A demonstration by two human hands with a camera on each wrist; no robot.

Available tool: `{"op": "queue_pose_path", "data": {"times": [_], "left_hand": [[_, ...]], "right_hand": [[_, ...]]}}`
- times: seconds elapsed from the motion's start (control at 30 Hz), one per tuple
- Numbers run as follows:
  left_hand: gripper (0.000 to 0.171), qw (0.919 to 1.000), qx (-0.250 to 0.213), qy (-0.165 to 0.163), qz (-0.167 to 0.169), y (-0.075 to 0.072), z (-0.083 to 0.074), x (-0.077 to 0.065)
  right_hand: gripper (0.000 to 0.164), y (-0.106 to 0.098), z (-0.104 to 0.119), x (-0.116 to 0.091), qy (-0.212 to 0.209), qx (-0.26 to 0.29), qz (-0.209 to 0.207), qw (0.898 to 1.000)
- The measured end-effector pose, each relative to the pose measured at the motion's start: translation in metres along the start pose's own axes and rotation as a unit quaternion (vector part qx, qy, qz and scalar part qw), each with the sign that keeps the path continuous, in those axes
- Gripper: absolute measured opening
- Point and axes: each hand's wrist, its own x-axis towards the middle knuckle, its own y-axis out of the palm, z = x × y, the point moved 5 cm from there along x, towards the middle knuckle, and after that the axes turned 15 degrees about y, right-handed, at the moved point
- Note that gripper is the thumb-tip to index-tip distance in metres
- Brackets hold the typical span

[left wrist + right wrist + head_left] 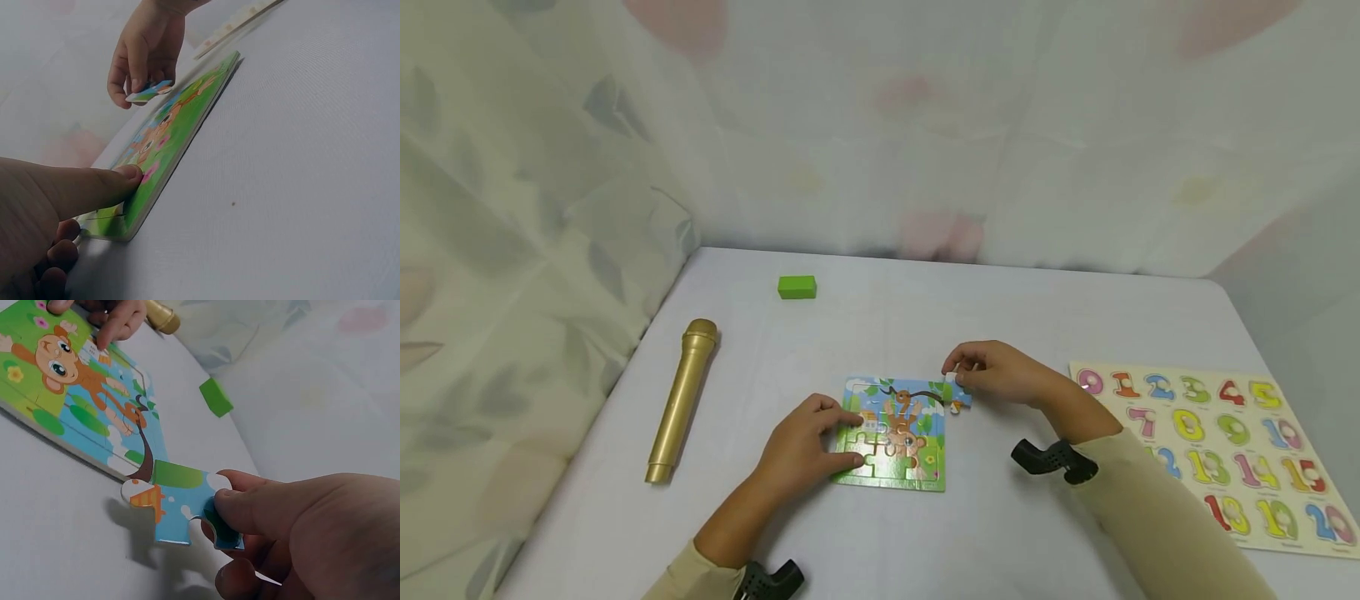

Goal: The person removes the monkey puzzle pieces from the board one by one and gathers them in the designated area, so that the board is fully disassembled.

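Note:
A jigsaw puzzle [887, 467] with a monkey picture lies flat on the white table. My left hand [805, 442] rests at its left side, with the thumb [100, 187] and a fingertip touching the picture's surface. Beside the puzzle's upper right corner, my right hand [1003, 372] pinches a loose jigsaw piece [178, 497] between thumb and fingers. That blue piece has green, white and orange parts and is held above the table, tilted. The right wrist view shows it near the puzzle's edge; the fingers behind it are partly hidden.
A gold microphone [681, 404] lies on the left of the table. Toward the back is a green block [797, 287]. A number puzzle board [1210, 446] lies on the right, partly behind my right sleeve. Patterned curtains [925, 150] hang behind the table.

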Motion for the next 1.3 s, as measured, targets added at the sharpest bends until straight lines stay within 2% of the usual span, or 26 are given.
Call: {"op": "queue_pose_path", "data": {"times": [0.23,0.53,0.73,1.3], "left_hand": [[0.05,1.0,0.0,0.004,-0.003,-0.001,-0.001,0.0],[0.05,1.0,0.004,0.005,-0.005,0.001,-0.001,0.0],[0.049,1.0,0.003,0.003,-0.003,0.001,-0.003,0.0],[0.049,1.0,0.007,0.006,-0.001,-0.001,-0.004,-0.001]], "right_hand": [[0.017,0.0,-0.005,-0.004,0.01,-0.01,0.001,1.0],[0.016,0.007,-0.002,-0.005,-0.029,-0.07,-0.052,0.996],[0.016,0.01,-0.002,-0.005,-0.027,-0.086,-0.08,0.993],[0.015,0.011,-0.006,-0.007,-0.043,-0.09,-0.141,0.985]]}}
